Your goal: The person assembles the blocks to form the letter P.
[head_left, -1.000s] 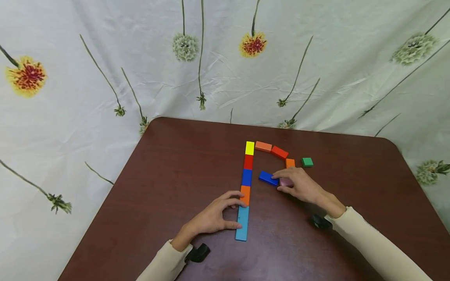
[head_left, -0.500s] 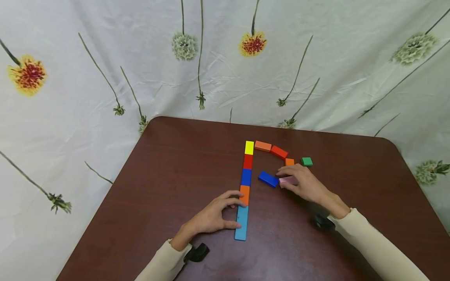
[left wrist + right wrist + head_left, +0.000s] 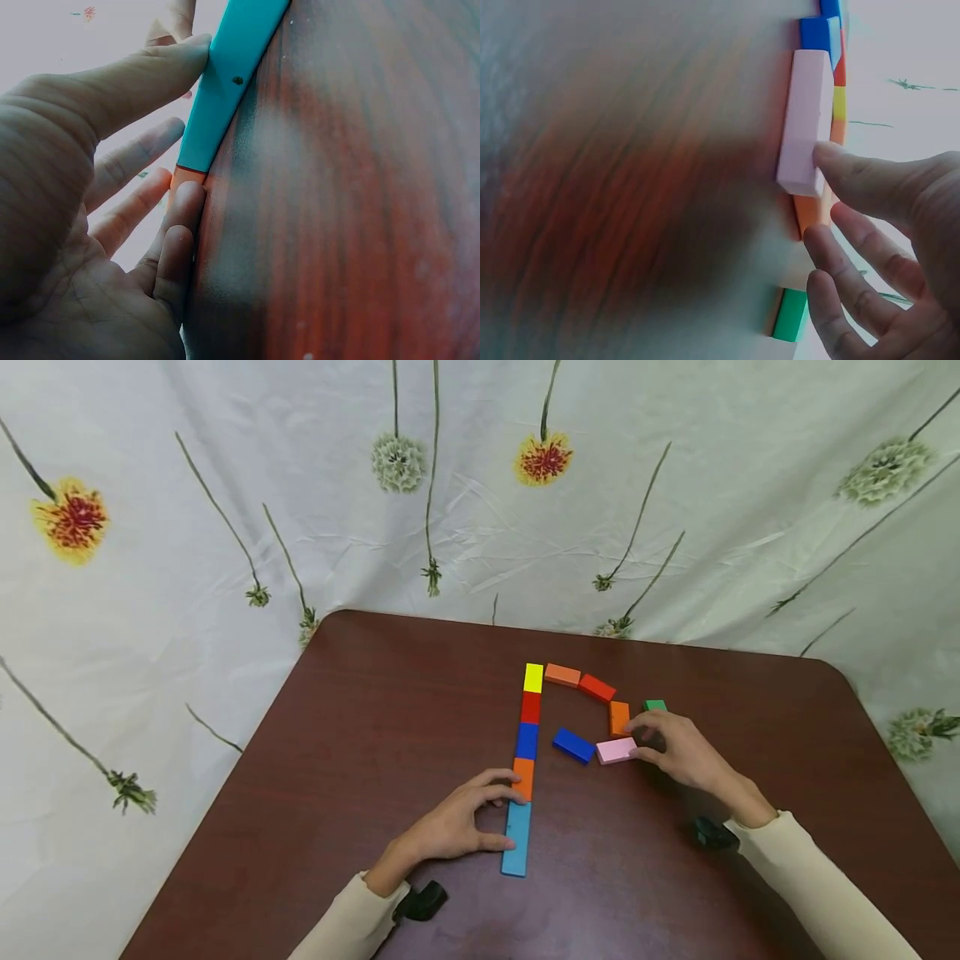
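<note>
My left hand (image 3: 457, 817) rests beside a straight column of blocks. Its fingertips touch an orange block (image 3: 523, 781) and its thumb touches the long light-blue block (image 3: 516, 852). Farther up the column lie a blue (image 3: 527, 741), a red (image 3: 531, 707) and a yellow block (image 3: 533, 677). My right hand (image 3: 686, 756) has its thumb against the right end of a pink block (image 3: 806, 120), fingers spread apart and gripping nothing. Its index fingertip is by the second orange block (image 3: 618, 718). A slanted blue block (image 3: 573, 746) lies at the pink block's left end.
From the yellow block, a light-orange block (image 3: 562, 674) and a red block (image 3: 597, 687) curve rightward. A green block (image 3: 790, 315) lies apart, partly behind my right hand in the head view. The brown table (image 3: 360, 693) meets a flowered cloth (image 3: 465, 527) behind.
My right hand gripped the pink block, turned it slightly beside the slanted blue block, then loosened and drew back to the right. My left hand has stayed in place.
</note>
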Demonstrator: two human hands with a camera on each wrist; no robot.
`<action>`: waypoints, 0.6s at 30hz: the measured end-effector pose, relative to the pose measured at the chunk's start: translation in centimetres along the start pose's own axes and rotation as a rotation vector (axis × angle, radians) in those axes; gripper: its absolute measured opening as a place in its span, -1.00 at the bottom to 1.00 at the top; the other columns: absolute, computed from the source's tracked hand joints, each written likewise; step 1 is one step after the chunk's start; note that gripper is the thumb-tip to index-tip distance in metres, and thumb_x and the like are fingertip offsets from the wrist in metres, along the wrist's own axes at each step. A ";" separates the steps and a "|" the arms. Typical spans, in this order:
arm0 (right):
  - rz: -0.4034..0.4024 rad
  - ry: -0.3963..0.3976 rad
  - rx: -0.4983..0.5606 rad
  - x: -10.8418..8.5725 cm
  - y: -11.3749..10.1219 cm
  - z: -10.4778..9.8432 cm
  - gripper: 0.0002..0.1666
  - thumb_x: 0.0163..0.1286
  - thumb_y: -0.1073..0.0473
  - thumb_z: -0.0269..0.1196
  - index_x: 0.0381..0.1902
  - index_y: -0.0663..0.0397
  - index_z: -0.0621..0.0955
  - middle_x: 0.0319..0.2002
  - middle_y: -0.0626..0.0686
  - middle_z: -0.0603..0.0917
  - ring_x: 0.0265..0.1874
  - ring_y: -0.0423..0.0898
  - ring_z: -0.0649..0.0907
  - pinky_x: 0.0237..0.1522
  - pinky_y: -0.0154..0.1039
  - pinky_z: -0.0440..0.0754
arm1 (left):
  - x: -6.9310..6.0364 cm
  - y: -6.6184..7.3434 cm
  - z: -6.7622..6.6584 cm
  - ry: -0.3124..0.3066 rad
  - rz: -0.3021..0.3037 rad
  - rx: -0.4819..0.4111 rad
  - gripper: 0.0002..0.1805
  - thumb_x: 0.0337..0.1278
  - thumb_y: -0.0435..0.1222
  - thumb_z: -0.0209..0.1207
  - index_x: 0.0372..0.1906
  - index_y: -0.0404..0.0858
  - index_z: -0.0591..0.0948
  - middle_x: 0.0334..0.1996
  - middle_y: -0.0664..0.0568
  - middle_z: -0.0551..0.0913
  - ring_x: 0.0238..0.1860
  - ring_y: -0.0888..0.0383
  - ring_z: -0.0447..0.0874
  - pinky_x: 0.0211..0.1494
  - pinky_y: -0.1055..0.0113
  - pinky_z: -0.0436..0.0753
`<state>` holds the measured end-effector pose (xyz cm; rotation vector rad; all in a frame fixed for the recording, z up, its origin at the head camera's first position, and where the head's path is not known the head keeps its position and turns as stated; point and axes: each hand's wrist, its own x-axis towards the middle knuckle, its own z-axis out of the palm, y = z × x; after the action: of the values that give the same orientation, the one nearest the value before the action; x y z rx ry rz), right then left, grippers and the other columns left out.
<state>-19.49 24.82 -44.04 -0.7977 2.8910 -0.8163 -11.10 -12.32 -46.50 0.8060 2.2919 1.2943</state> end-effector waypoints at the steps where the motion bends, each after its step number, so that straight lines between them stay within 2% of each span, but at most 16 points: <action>1: -0.002 -0.001 0.001 0.0 0.0 0.1 -0.60 0.22 0.29 0.46 0.03 0.18 0.66 -0.06 0.09 0.70 -0.20 0.00 0.68 -0.18 -0.12 0.68 | 0.0 0.0 0.0 0.002 0.001 -0.002 -0.47 0.11 -0.14 0.44 0.20 -0.09 0.61 0.41 0.05 0.33 0.17 0.10 0.53 0.27 0.25 0.55; 12: 0.017 -0.006 0.000 0.3 0.2 0.3 -0.63 0.25 0.29 0.44 0.03 0.19 0.67 -0.08 0.10 0.70 -0.21 -0.01 0.67 -0.15 -0.07 0.68 | -0.1 0.1 -0.1 0.006 -0.005 0.006 -0.47 0.11 -0.15 0.45 0.20 -0.10 0.61 0.42 0.05 0.32 0.16 0.11 0.53 0.26 0.25 0.55; 18: 0.030 0.073 -0.030 0.6 0.6 -0.4 -0.65 0.25 0.28 0.44 0.00 0.21 0.68 -0.07 0.17 0.69 -0.17 0.08 0.65 -0.13 0.04 0.66 | -0.1 0.1 -0.1 -0.001 -0.017 0.015 -0.47 0.12 -0.15 0.44 0.21 -0.08 0.61 0.42 0.06 0.32 0.16 0.11 0.54 0.27 0.25 0.55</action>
<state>-20.36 25.16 -43.92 -0.7409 2.9783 -0.8185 -11.11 -12.41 -46.37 0.7898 2.3057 1.2705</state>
